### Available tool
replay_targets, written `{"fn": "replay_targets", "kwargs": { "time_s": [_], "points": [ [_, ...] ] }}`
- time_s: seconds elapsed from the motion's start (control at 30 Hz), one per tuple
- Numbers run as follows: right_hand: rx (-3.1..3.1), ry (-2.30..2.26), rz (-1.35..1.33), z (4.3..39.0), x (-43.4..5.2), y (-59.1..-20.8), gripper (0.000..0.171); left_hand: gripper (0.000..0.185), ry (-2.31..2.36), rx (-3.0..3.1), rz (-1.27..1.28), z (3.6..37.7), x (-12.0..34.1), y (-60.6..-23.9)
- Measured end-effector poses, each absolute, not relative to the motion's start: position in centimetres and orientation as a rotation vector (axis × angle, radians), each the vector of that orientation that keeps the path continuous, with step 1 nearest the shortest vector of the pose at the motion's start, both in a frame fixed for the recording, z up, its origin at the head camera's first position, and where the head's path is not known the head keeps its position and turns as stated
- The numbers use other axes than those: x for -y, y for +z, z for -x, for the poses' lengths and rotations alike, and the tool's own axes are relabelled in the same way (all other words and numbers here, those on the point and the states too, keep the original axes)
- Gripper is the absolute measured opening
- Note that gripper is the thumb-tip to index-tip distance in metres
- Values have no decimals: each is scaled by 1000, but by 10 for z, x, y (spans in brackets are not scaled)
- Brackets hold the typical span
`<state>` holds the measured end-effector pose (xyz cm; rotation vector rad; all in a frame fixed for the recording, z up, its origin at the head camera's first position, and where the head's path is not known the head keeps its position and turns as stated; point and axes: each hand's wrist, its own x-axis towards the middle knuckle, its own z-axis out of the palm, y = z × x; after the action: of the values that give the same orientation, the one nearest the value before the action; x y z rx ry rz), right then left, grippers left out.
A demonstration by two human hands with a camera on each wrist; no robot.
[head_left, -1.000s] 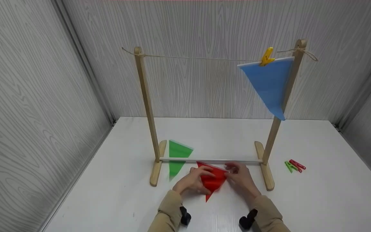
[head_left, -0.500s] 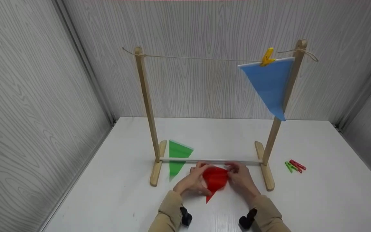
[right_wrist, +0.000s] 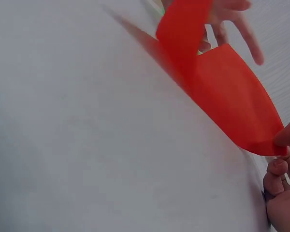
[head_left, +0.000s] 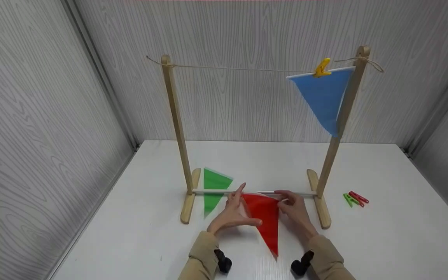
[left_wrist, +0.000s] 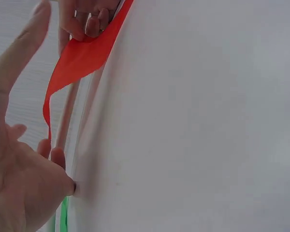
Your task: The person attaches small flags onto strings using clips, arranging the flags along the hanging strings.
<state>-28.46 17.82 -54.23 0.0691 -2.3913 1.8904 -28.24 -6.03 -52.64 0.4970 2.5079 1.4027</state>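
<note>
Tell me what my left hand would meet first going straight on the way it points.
Most likely the white crossbar; the left hand overlaps it in the head view, though it may be high enough to clear it.

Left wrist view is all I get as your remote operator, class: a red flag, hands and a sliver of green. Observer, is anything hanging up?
Observer: Yes, the head view shows a blue flag clipped to the string by a yellow clip.

Operator: Which way does the red flag's pointed tip face? It runs out of my picture.

Observer: In the head view, the tip of the red flag points toward the near side of the table.
</note>
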Motion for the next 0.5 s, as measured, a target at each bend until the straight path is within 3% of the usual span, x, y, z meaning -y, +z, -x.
{"fn": "replay_targets", "kwargs": {
  "time_s": [0.13,0.23,0.37,0.5],
  "points": [
    [2322,1937,-80,284,-179,-541,35,117,1623,-2494,-253,283,56,-527],
    [2297,1963,-87,283,-178,-540,34,101,1776,-2436,-100,284,55,-527],
    [2281,1986,-110,280,-177,-541,33,75,1938,-2291,-21,287,58,-526],
    [2302,1952,-158,279,-176,-542,31,60,2031,-2186,-25,291,62,-525]
  ]
}}
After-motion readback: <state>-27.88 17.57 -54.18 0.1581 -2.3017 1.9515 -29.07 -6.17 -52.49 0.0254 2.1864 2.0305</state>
